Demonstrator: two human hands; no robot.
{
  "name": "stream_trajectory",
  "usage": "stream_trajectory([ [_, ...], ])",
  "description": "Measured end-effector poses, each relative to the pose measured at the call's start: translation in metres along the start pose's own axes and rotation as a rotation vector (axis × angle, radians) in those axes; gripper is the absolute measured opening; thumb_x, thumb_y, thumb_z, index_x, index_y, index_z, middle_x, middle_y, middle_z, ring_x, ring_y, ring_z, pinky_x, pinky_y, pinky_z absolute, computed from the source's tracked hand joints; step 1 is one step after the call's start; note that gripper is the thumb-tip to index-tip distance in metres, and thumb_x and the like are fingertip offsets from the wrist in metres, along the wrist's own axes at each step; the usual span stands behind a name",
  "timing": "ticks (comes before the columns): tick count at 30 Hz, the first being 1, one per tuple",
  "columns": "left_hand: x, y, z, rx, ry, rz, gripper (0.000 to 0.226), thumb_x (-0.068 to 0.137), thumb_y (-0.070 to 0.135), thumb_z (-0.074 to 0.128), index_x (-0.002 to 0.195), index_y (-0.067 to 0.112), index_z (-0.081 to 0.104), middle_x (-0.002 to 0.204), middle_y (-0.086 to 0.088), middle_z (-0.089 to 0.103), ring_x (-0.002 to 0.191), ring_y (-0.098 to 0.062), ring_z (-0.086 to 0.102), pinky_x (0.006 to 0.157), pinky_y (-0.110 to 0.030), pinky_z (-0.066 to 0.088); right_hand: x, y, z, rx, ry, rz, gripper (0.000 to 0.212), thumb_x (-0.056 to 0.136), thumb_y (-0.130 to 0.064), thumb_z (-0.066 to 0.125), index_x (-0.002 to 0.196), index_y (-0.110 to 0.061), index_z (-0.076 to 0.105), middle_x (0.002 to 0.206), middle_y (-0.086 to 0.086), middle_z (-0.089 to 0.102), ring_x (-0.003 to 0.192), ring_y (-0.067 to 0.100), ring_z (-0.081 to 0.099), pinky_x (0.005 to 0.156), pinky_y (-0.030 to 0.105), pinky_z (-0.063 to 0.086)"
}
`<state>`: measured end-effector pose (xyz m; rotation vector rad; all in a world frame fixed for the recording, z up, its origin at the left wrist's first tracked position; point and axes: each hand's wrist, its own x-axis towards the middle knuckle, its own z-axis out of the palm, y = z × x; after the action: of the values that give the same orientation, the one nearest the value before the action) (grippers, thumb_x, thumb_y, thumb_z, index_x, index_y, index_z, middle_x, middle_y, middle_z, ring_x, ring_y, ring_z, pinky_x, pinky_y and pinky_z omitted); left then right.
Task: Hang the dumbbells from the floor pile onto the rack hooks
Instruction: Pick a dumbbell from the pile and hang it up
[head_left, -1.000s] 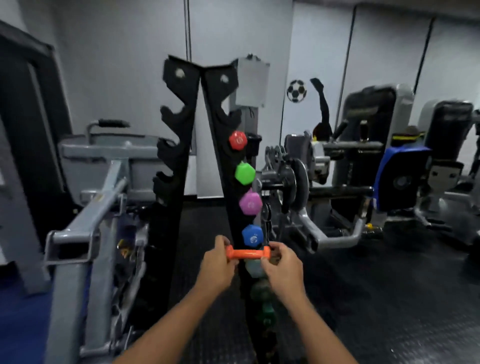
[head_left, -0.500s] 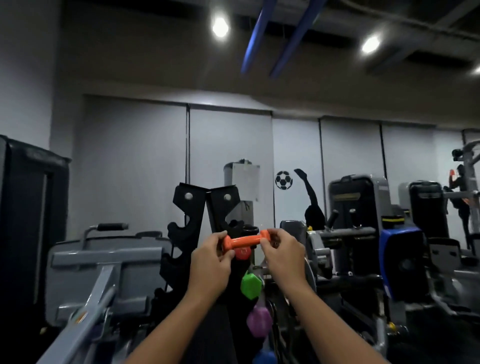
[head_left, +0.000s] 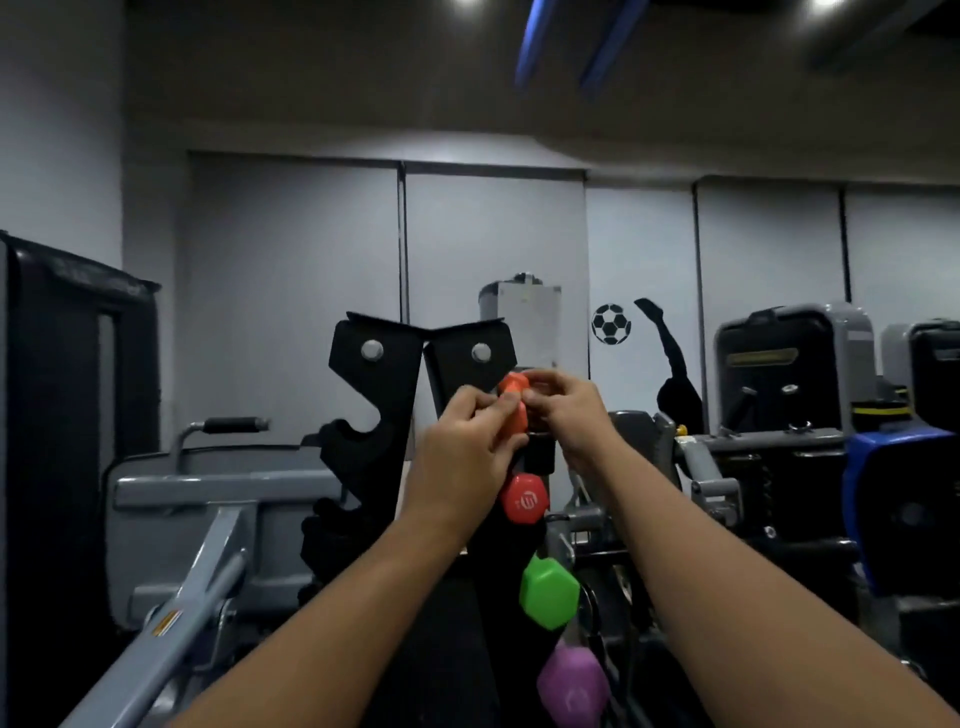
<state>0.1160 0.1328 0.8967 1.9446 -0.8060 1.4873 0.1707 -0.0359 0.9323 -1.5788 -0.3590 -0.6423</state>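
While both my arms were raised in front of me, I held the orange dumbbell up at the top of the black rack, just below its two silver bolts. My left hand gripped the dumbbell's near end, fingers curled around it, and my right hand pinched the far end from the 3 o'clock side with thumb and fingertips. The dumbbell lay against the rack's right upright, at the topmost hook; whether it was already seated there I could not tell, as my hands covered that spot.

Below it, toward 6 o'clock, three dumbbells already hung on the same upright, one under another: a red one, then a green one, then a purple one. The left upright showed its bare hooks at 9 o'clock from my hands. A grey machine frame stood farther at 9 o'clock, and a football sticker marked the wall at 1 o'clock.
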Motion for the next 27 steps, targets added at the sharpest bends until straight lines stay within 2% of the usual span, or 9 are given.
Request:
stream_trajectory([
  [3,0.004,-0.008,0.003,0.218,0.032,0.087,0.053,0.074,0.031,0.09,0.123,0.019,0.075,0.101,0.0,0.065,0.093,-0.022,0.058,0.081,-0.04,0.055,0.013,0.007,0.008,0.077,-0.119,0.052,0.026,0.095,0.012,0.059,0.104,-0.008,0.073,0.091,0.009,0.077,0.077,0.018,0.076,0.065,0.026,0.061],
  [5,0.004,-0.011,0.003,0.28,0.038,0.111,0.052,0.077,0.036,0.087,0.125,0.02,0.074,0.103,0.001,0.064,0.095,-0.023,0.054,0.085,-0.04,0.053,0.02,0.01,0.01,0.084,-0.185,0.128,0.031,0.093,0.014,0.053,0.106,-0.006,0.073,0.082,0.009,0.074,0.066,0.015,0.071,0.057,0.025,0.057],
  [7,0.004,-0.012,0.003,0.293,0.033,0.1,0.051,0.081,0.039,0.084,0.127,0.02,0.074,0.104,0.0,0.06,0.095,-0.023,0.053,0.087,-0.04,0.052,0.025,0.012,0.012,0.061,-0.278,0.193,0.031,0.092,0.009,0.052,0.108,-0.004,0.074,0.08,0.01,0.072,0.065,0.016,0.068,0.06,0.029,0.056],
  [10,0.007,-0.009,0.002,0.278,0.007,0.069,0.05,0.083,0.038,0.082,0.128,0.018,0.072,0.103,-0.001,0.054,0.094,-0.021,0.054,0.087,-0.041,0.053,0.027,0.007,0.017,0.059,-0.314,0.259,0.017,0.083,-0.011,0.064,0.097,-0.006,0.074,0.079,0.01,0.07,0.072,0.021,0.065,0.069,0.035,0.054],
  [14,0.007,-0.005,-0.004,0.259,-0.011,0.032,0.056,0.081,0.04,0.083,0.133,0.023,0.069,0.102,0.002,0.05,0.094,-0.017,0.052,0.09,-0.038,0.052,0.022,0.002,0.014,0.045,-0.36,0.277,0.008,0.085,-0.013,0.068,0.091,-0.009,0.07,0.075,0.006,0.066,0.068,0.017,0.062,0.061,0.03,0.054],
  [19,0.004,0.001,-0.016,0.281,-0.089,0.041,0.064,0.08,0.04,0.084,0.139,0.024,0.064,0.105,0.001,0.05,0.097,-0.018,0.054,0.093,-0.039,0.053,0.009,-0.002,0.001,0.028,-0.309,0.257,0.018,0.101,-0.019,0.059,0.112,-0.01,0.07,0.08,0.003,0.07,0.06,0.011,0.065,0.063,0.03,0.054],
  [22,0.004,0.005,-0.026,0.346,-0.126,0.071,0.062,0.083,0.043,0.08,0.139,0.024,0.063,0.109,0.0,0.052,0.1,-0.02,0.056,0.093,-0.042,0.053,0.002,-0.009,-0.007,-0.141,-0.169,0.189,0.022,0.102,-0.022,0.059,0.12,-0.013,0.067,0.105,0.012,0.07,0.076,0.02,0.064,0.07,0.033,0.055],
  [25,0.005,0.013,-0.039,0.422,-0.167,0.075,0.062,0.085,0.048,0.076,0.141,0.027,0.06,0.112,0.001,0.055,0.102,-0.021,0.058,0.092,-0.043,0.052,-0.012,-0.024,-0.01,-0.371,-0.078,0.045,0.028,0.098,-0.028,0.064,0.123,-0.018,0.07,0.109,0.006,0.072,0.094,0.025,0.071,0.09,0.043,0.061],
  [27,0.003,0.021,-0.047,0.432,-0.193,0.07,0.062,0.086,0.051,0.073,0.142,0.029,0.059,0.113,0.002,0.056,0.102,-0.021,0.059,0.091,-0.042,0.052,-0.029,-0.036,-0.014,-0.544,-0.046,-0.039,0.035,0.099,-0.032,0.064,0.13,-0.017,0.068,0.119,0.002,0.072,0.108,0.021,0.069,0.099,0.043,0.058],
])
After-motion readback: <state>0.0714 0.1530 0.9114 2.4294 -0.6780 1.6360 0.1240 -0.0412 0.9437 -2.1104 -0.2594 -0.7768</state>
